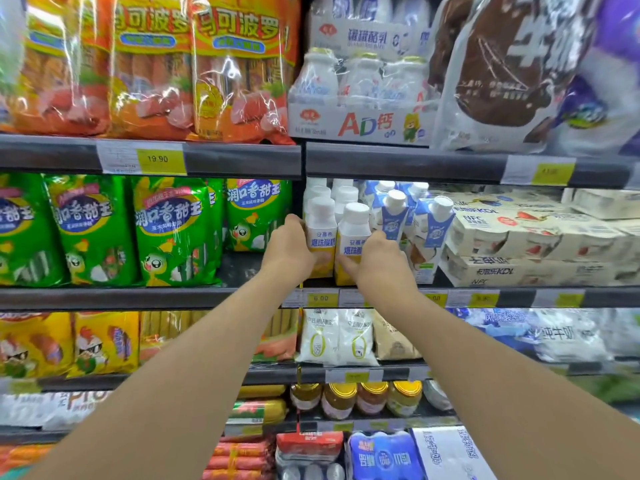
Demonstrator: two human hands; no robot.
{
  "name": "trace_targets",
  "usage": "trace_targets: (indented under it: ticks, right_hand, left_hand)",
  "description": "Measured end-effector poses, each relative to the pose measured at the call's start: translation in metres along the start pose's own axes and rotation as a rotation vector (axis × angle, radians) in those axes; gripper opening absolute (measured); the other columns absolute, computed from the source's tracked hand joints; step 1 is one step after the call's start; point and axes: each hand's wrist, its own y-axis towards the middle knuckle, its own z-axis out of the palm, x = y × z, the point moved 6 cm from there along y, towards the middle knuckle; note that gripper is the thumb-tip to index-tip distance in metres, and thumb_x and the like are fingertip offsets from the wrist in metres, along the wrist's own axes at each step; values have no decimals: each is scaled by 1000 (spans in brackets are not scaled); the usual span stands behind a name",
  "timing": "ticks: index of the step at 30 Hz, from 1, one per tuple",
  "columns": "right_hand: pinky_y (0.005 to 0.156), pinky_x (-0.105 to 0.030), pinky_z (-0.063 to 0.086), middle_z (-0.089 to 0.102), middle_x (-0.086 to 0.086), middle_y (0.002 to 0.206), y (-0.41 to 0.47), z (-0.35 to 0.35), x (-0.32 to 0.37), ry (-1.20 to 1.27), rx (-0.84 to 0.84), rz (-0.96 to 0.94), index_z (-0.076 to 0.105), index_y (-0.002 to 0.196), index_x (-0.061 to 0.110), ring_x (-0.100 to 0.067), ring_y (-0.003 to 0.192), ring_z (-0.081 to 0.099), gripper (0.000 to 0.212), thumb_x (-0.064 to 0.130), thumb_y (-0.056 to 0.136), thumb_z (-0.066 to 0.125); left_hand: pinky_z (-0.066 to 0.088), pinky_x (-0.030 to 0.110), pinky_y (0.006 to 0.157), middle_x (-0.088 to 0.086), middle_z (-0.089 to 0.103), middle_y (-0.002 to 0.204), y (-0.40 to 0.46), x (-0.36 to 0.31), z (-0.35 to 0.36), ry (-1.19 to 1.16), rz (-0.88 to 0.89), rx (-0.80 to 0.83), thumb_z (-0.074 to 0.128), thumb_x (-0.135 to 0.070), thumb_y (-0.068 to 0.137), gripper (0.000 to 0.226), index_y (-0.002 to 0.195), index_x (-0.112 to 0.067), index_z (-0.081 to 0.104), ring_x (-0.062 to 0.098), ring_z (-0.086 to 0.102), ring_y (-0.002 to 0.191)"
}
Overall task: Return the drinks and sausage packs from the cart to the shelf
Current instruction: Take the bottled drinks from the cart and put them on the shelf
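Two white-capped yogurt drink bottles with yellow bases stand at the front of the middle shelf (242, 297). My left hand (289, 252) wraps the left bottle (322, 226) from its left side. My right hand (375, 263) grips the lower front of the right bottle (355, 233). More bottles of the same kind line up behind them. Green sausage packs (169, 230) hang to the left on the same shelf, and orange sausage packs (235, 67) fill the shelf above. The cart is out of view.
Blue-and-white drink cartons (431, 230) stand directly right of the bottles, then stacked yogurt multipacks (530, 247). AD calcium milk packs (360, 91) sit overhead. Milk pouches (339, 337), jars (356, 398) and yellow sausage packs (104, 341) fill the lower shelves.
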Motion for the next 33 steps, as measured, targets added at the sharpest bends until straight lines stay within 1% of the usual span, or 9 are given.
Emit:
trace_targets:
  ticks: [6,9,13,15,18,20,23,28,33]
  right_hand:
    - [64,-34,48,62,-16,103,1,0,-4,-6,7,-2,56,108,1,-34,91,66,56,55,91,61]
    - [62,-34,48,63,-14,94,3,1,-4,25,14,-3,59,102,3,-34,88,67,50,51,90,64]
    - [60,-33,46,60,-11,86,5,0,-5,54,27,11,54,91,6,-31,81,64,44,49,90,65]
    - [59,-32,45,60,-11,86,4,-1,-5,51,31,12,56,93,6,-29,75,60,44,49,90,65]
    - [59,-31,44,59,-9,85,4,-1,-5,70,42,19,57,98,5,-28,74,58,44,47,89,66]
    - [59,-31,44,58,-9,85,5,-1,-5,80,49,20,55,95,6,-27,73,57,42,46,90,66]
    - [60,-33,46,63,-11,90,5,-1,-6,76,55,28,54,94,7,-28,77,59,42,47,90,66]
    - [73,-39,56,66,-15,105,3,-1,-9,68,66,40,60,109,4,-34,96,66,56,55,87,65]
    - [71,-37,54,64,-15,107,0,-2,-10,62,92,25,61,107,3,-31,94,66,58,58,87,64]
  left_hand:
    - [53,39,82,6,67,111,2,-2,2,11,-1,-22,86,-27,74,61,119,-12,48,25,64,100]
    - [46,35,77,3,66,110,3,0,1,23,-10,-25,85,-27,75,58,118,-12,49,20,58,97]
    - [49,36,77,6,66,110,4,2,0,20,-24,-26,85,-26,74,58,117,-13,49,25,61,102]
    - [49,36,78,7,66,111,3,2,1,22,-24,-30,85,-26,75,58,118,-13,49,26,62,104]
    - [48,34,78,7,66,113,2,1,2,15,-22,-39,84,-25,77,57,120,-13,49,26,61,106]
    - [47,34,78,7,66,114,2,1,2,11,-26,-41,83,-24,77,57,122,-13,49,26,61,107]
    - [45,32,77,7,66,114,0,0,2,10,-33,-44,82,-24,78,58,124,-13,49,25,61,107]
    - [47,33,78,7,66,115,-2,0,0,6,-35,-42,83,-23,78,58,125,-13,49,26,61,107]
    - [49,34,80,7,66,115,-3,0,0,-17,-44,-26,82,-21,79,57,125,-14,48,25,62,106]
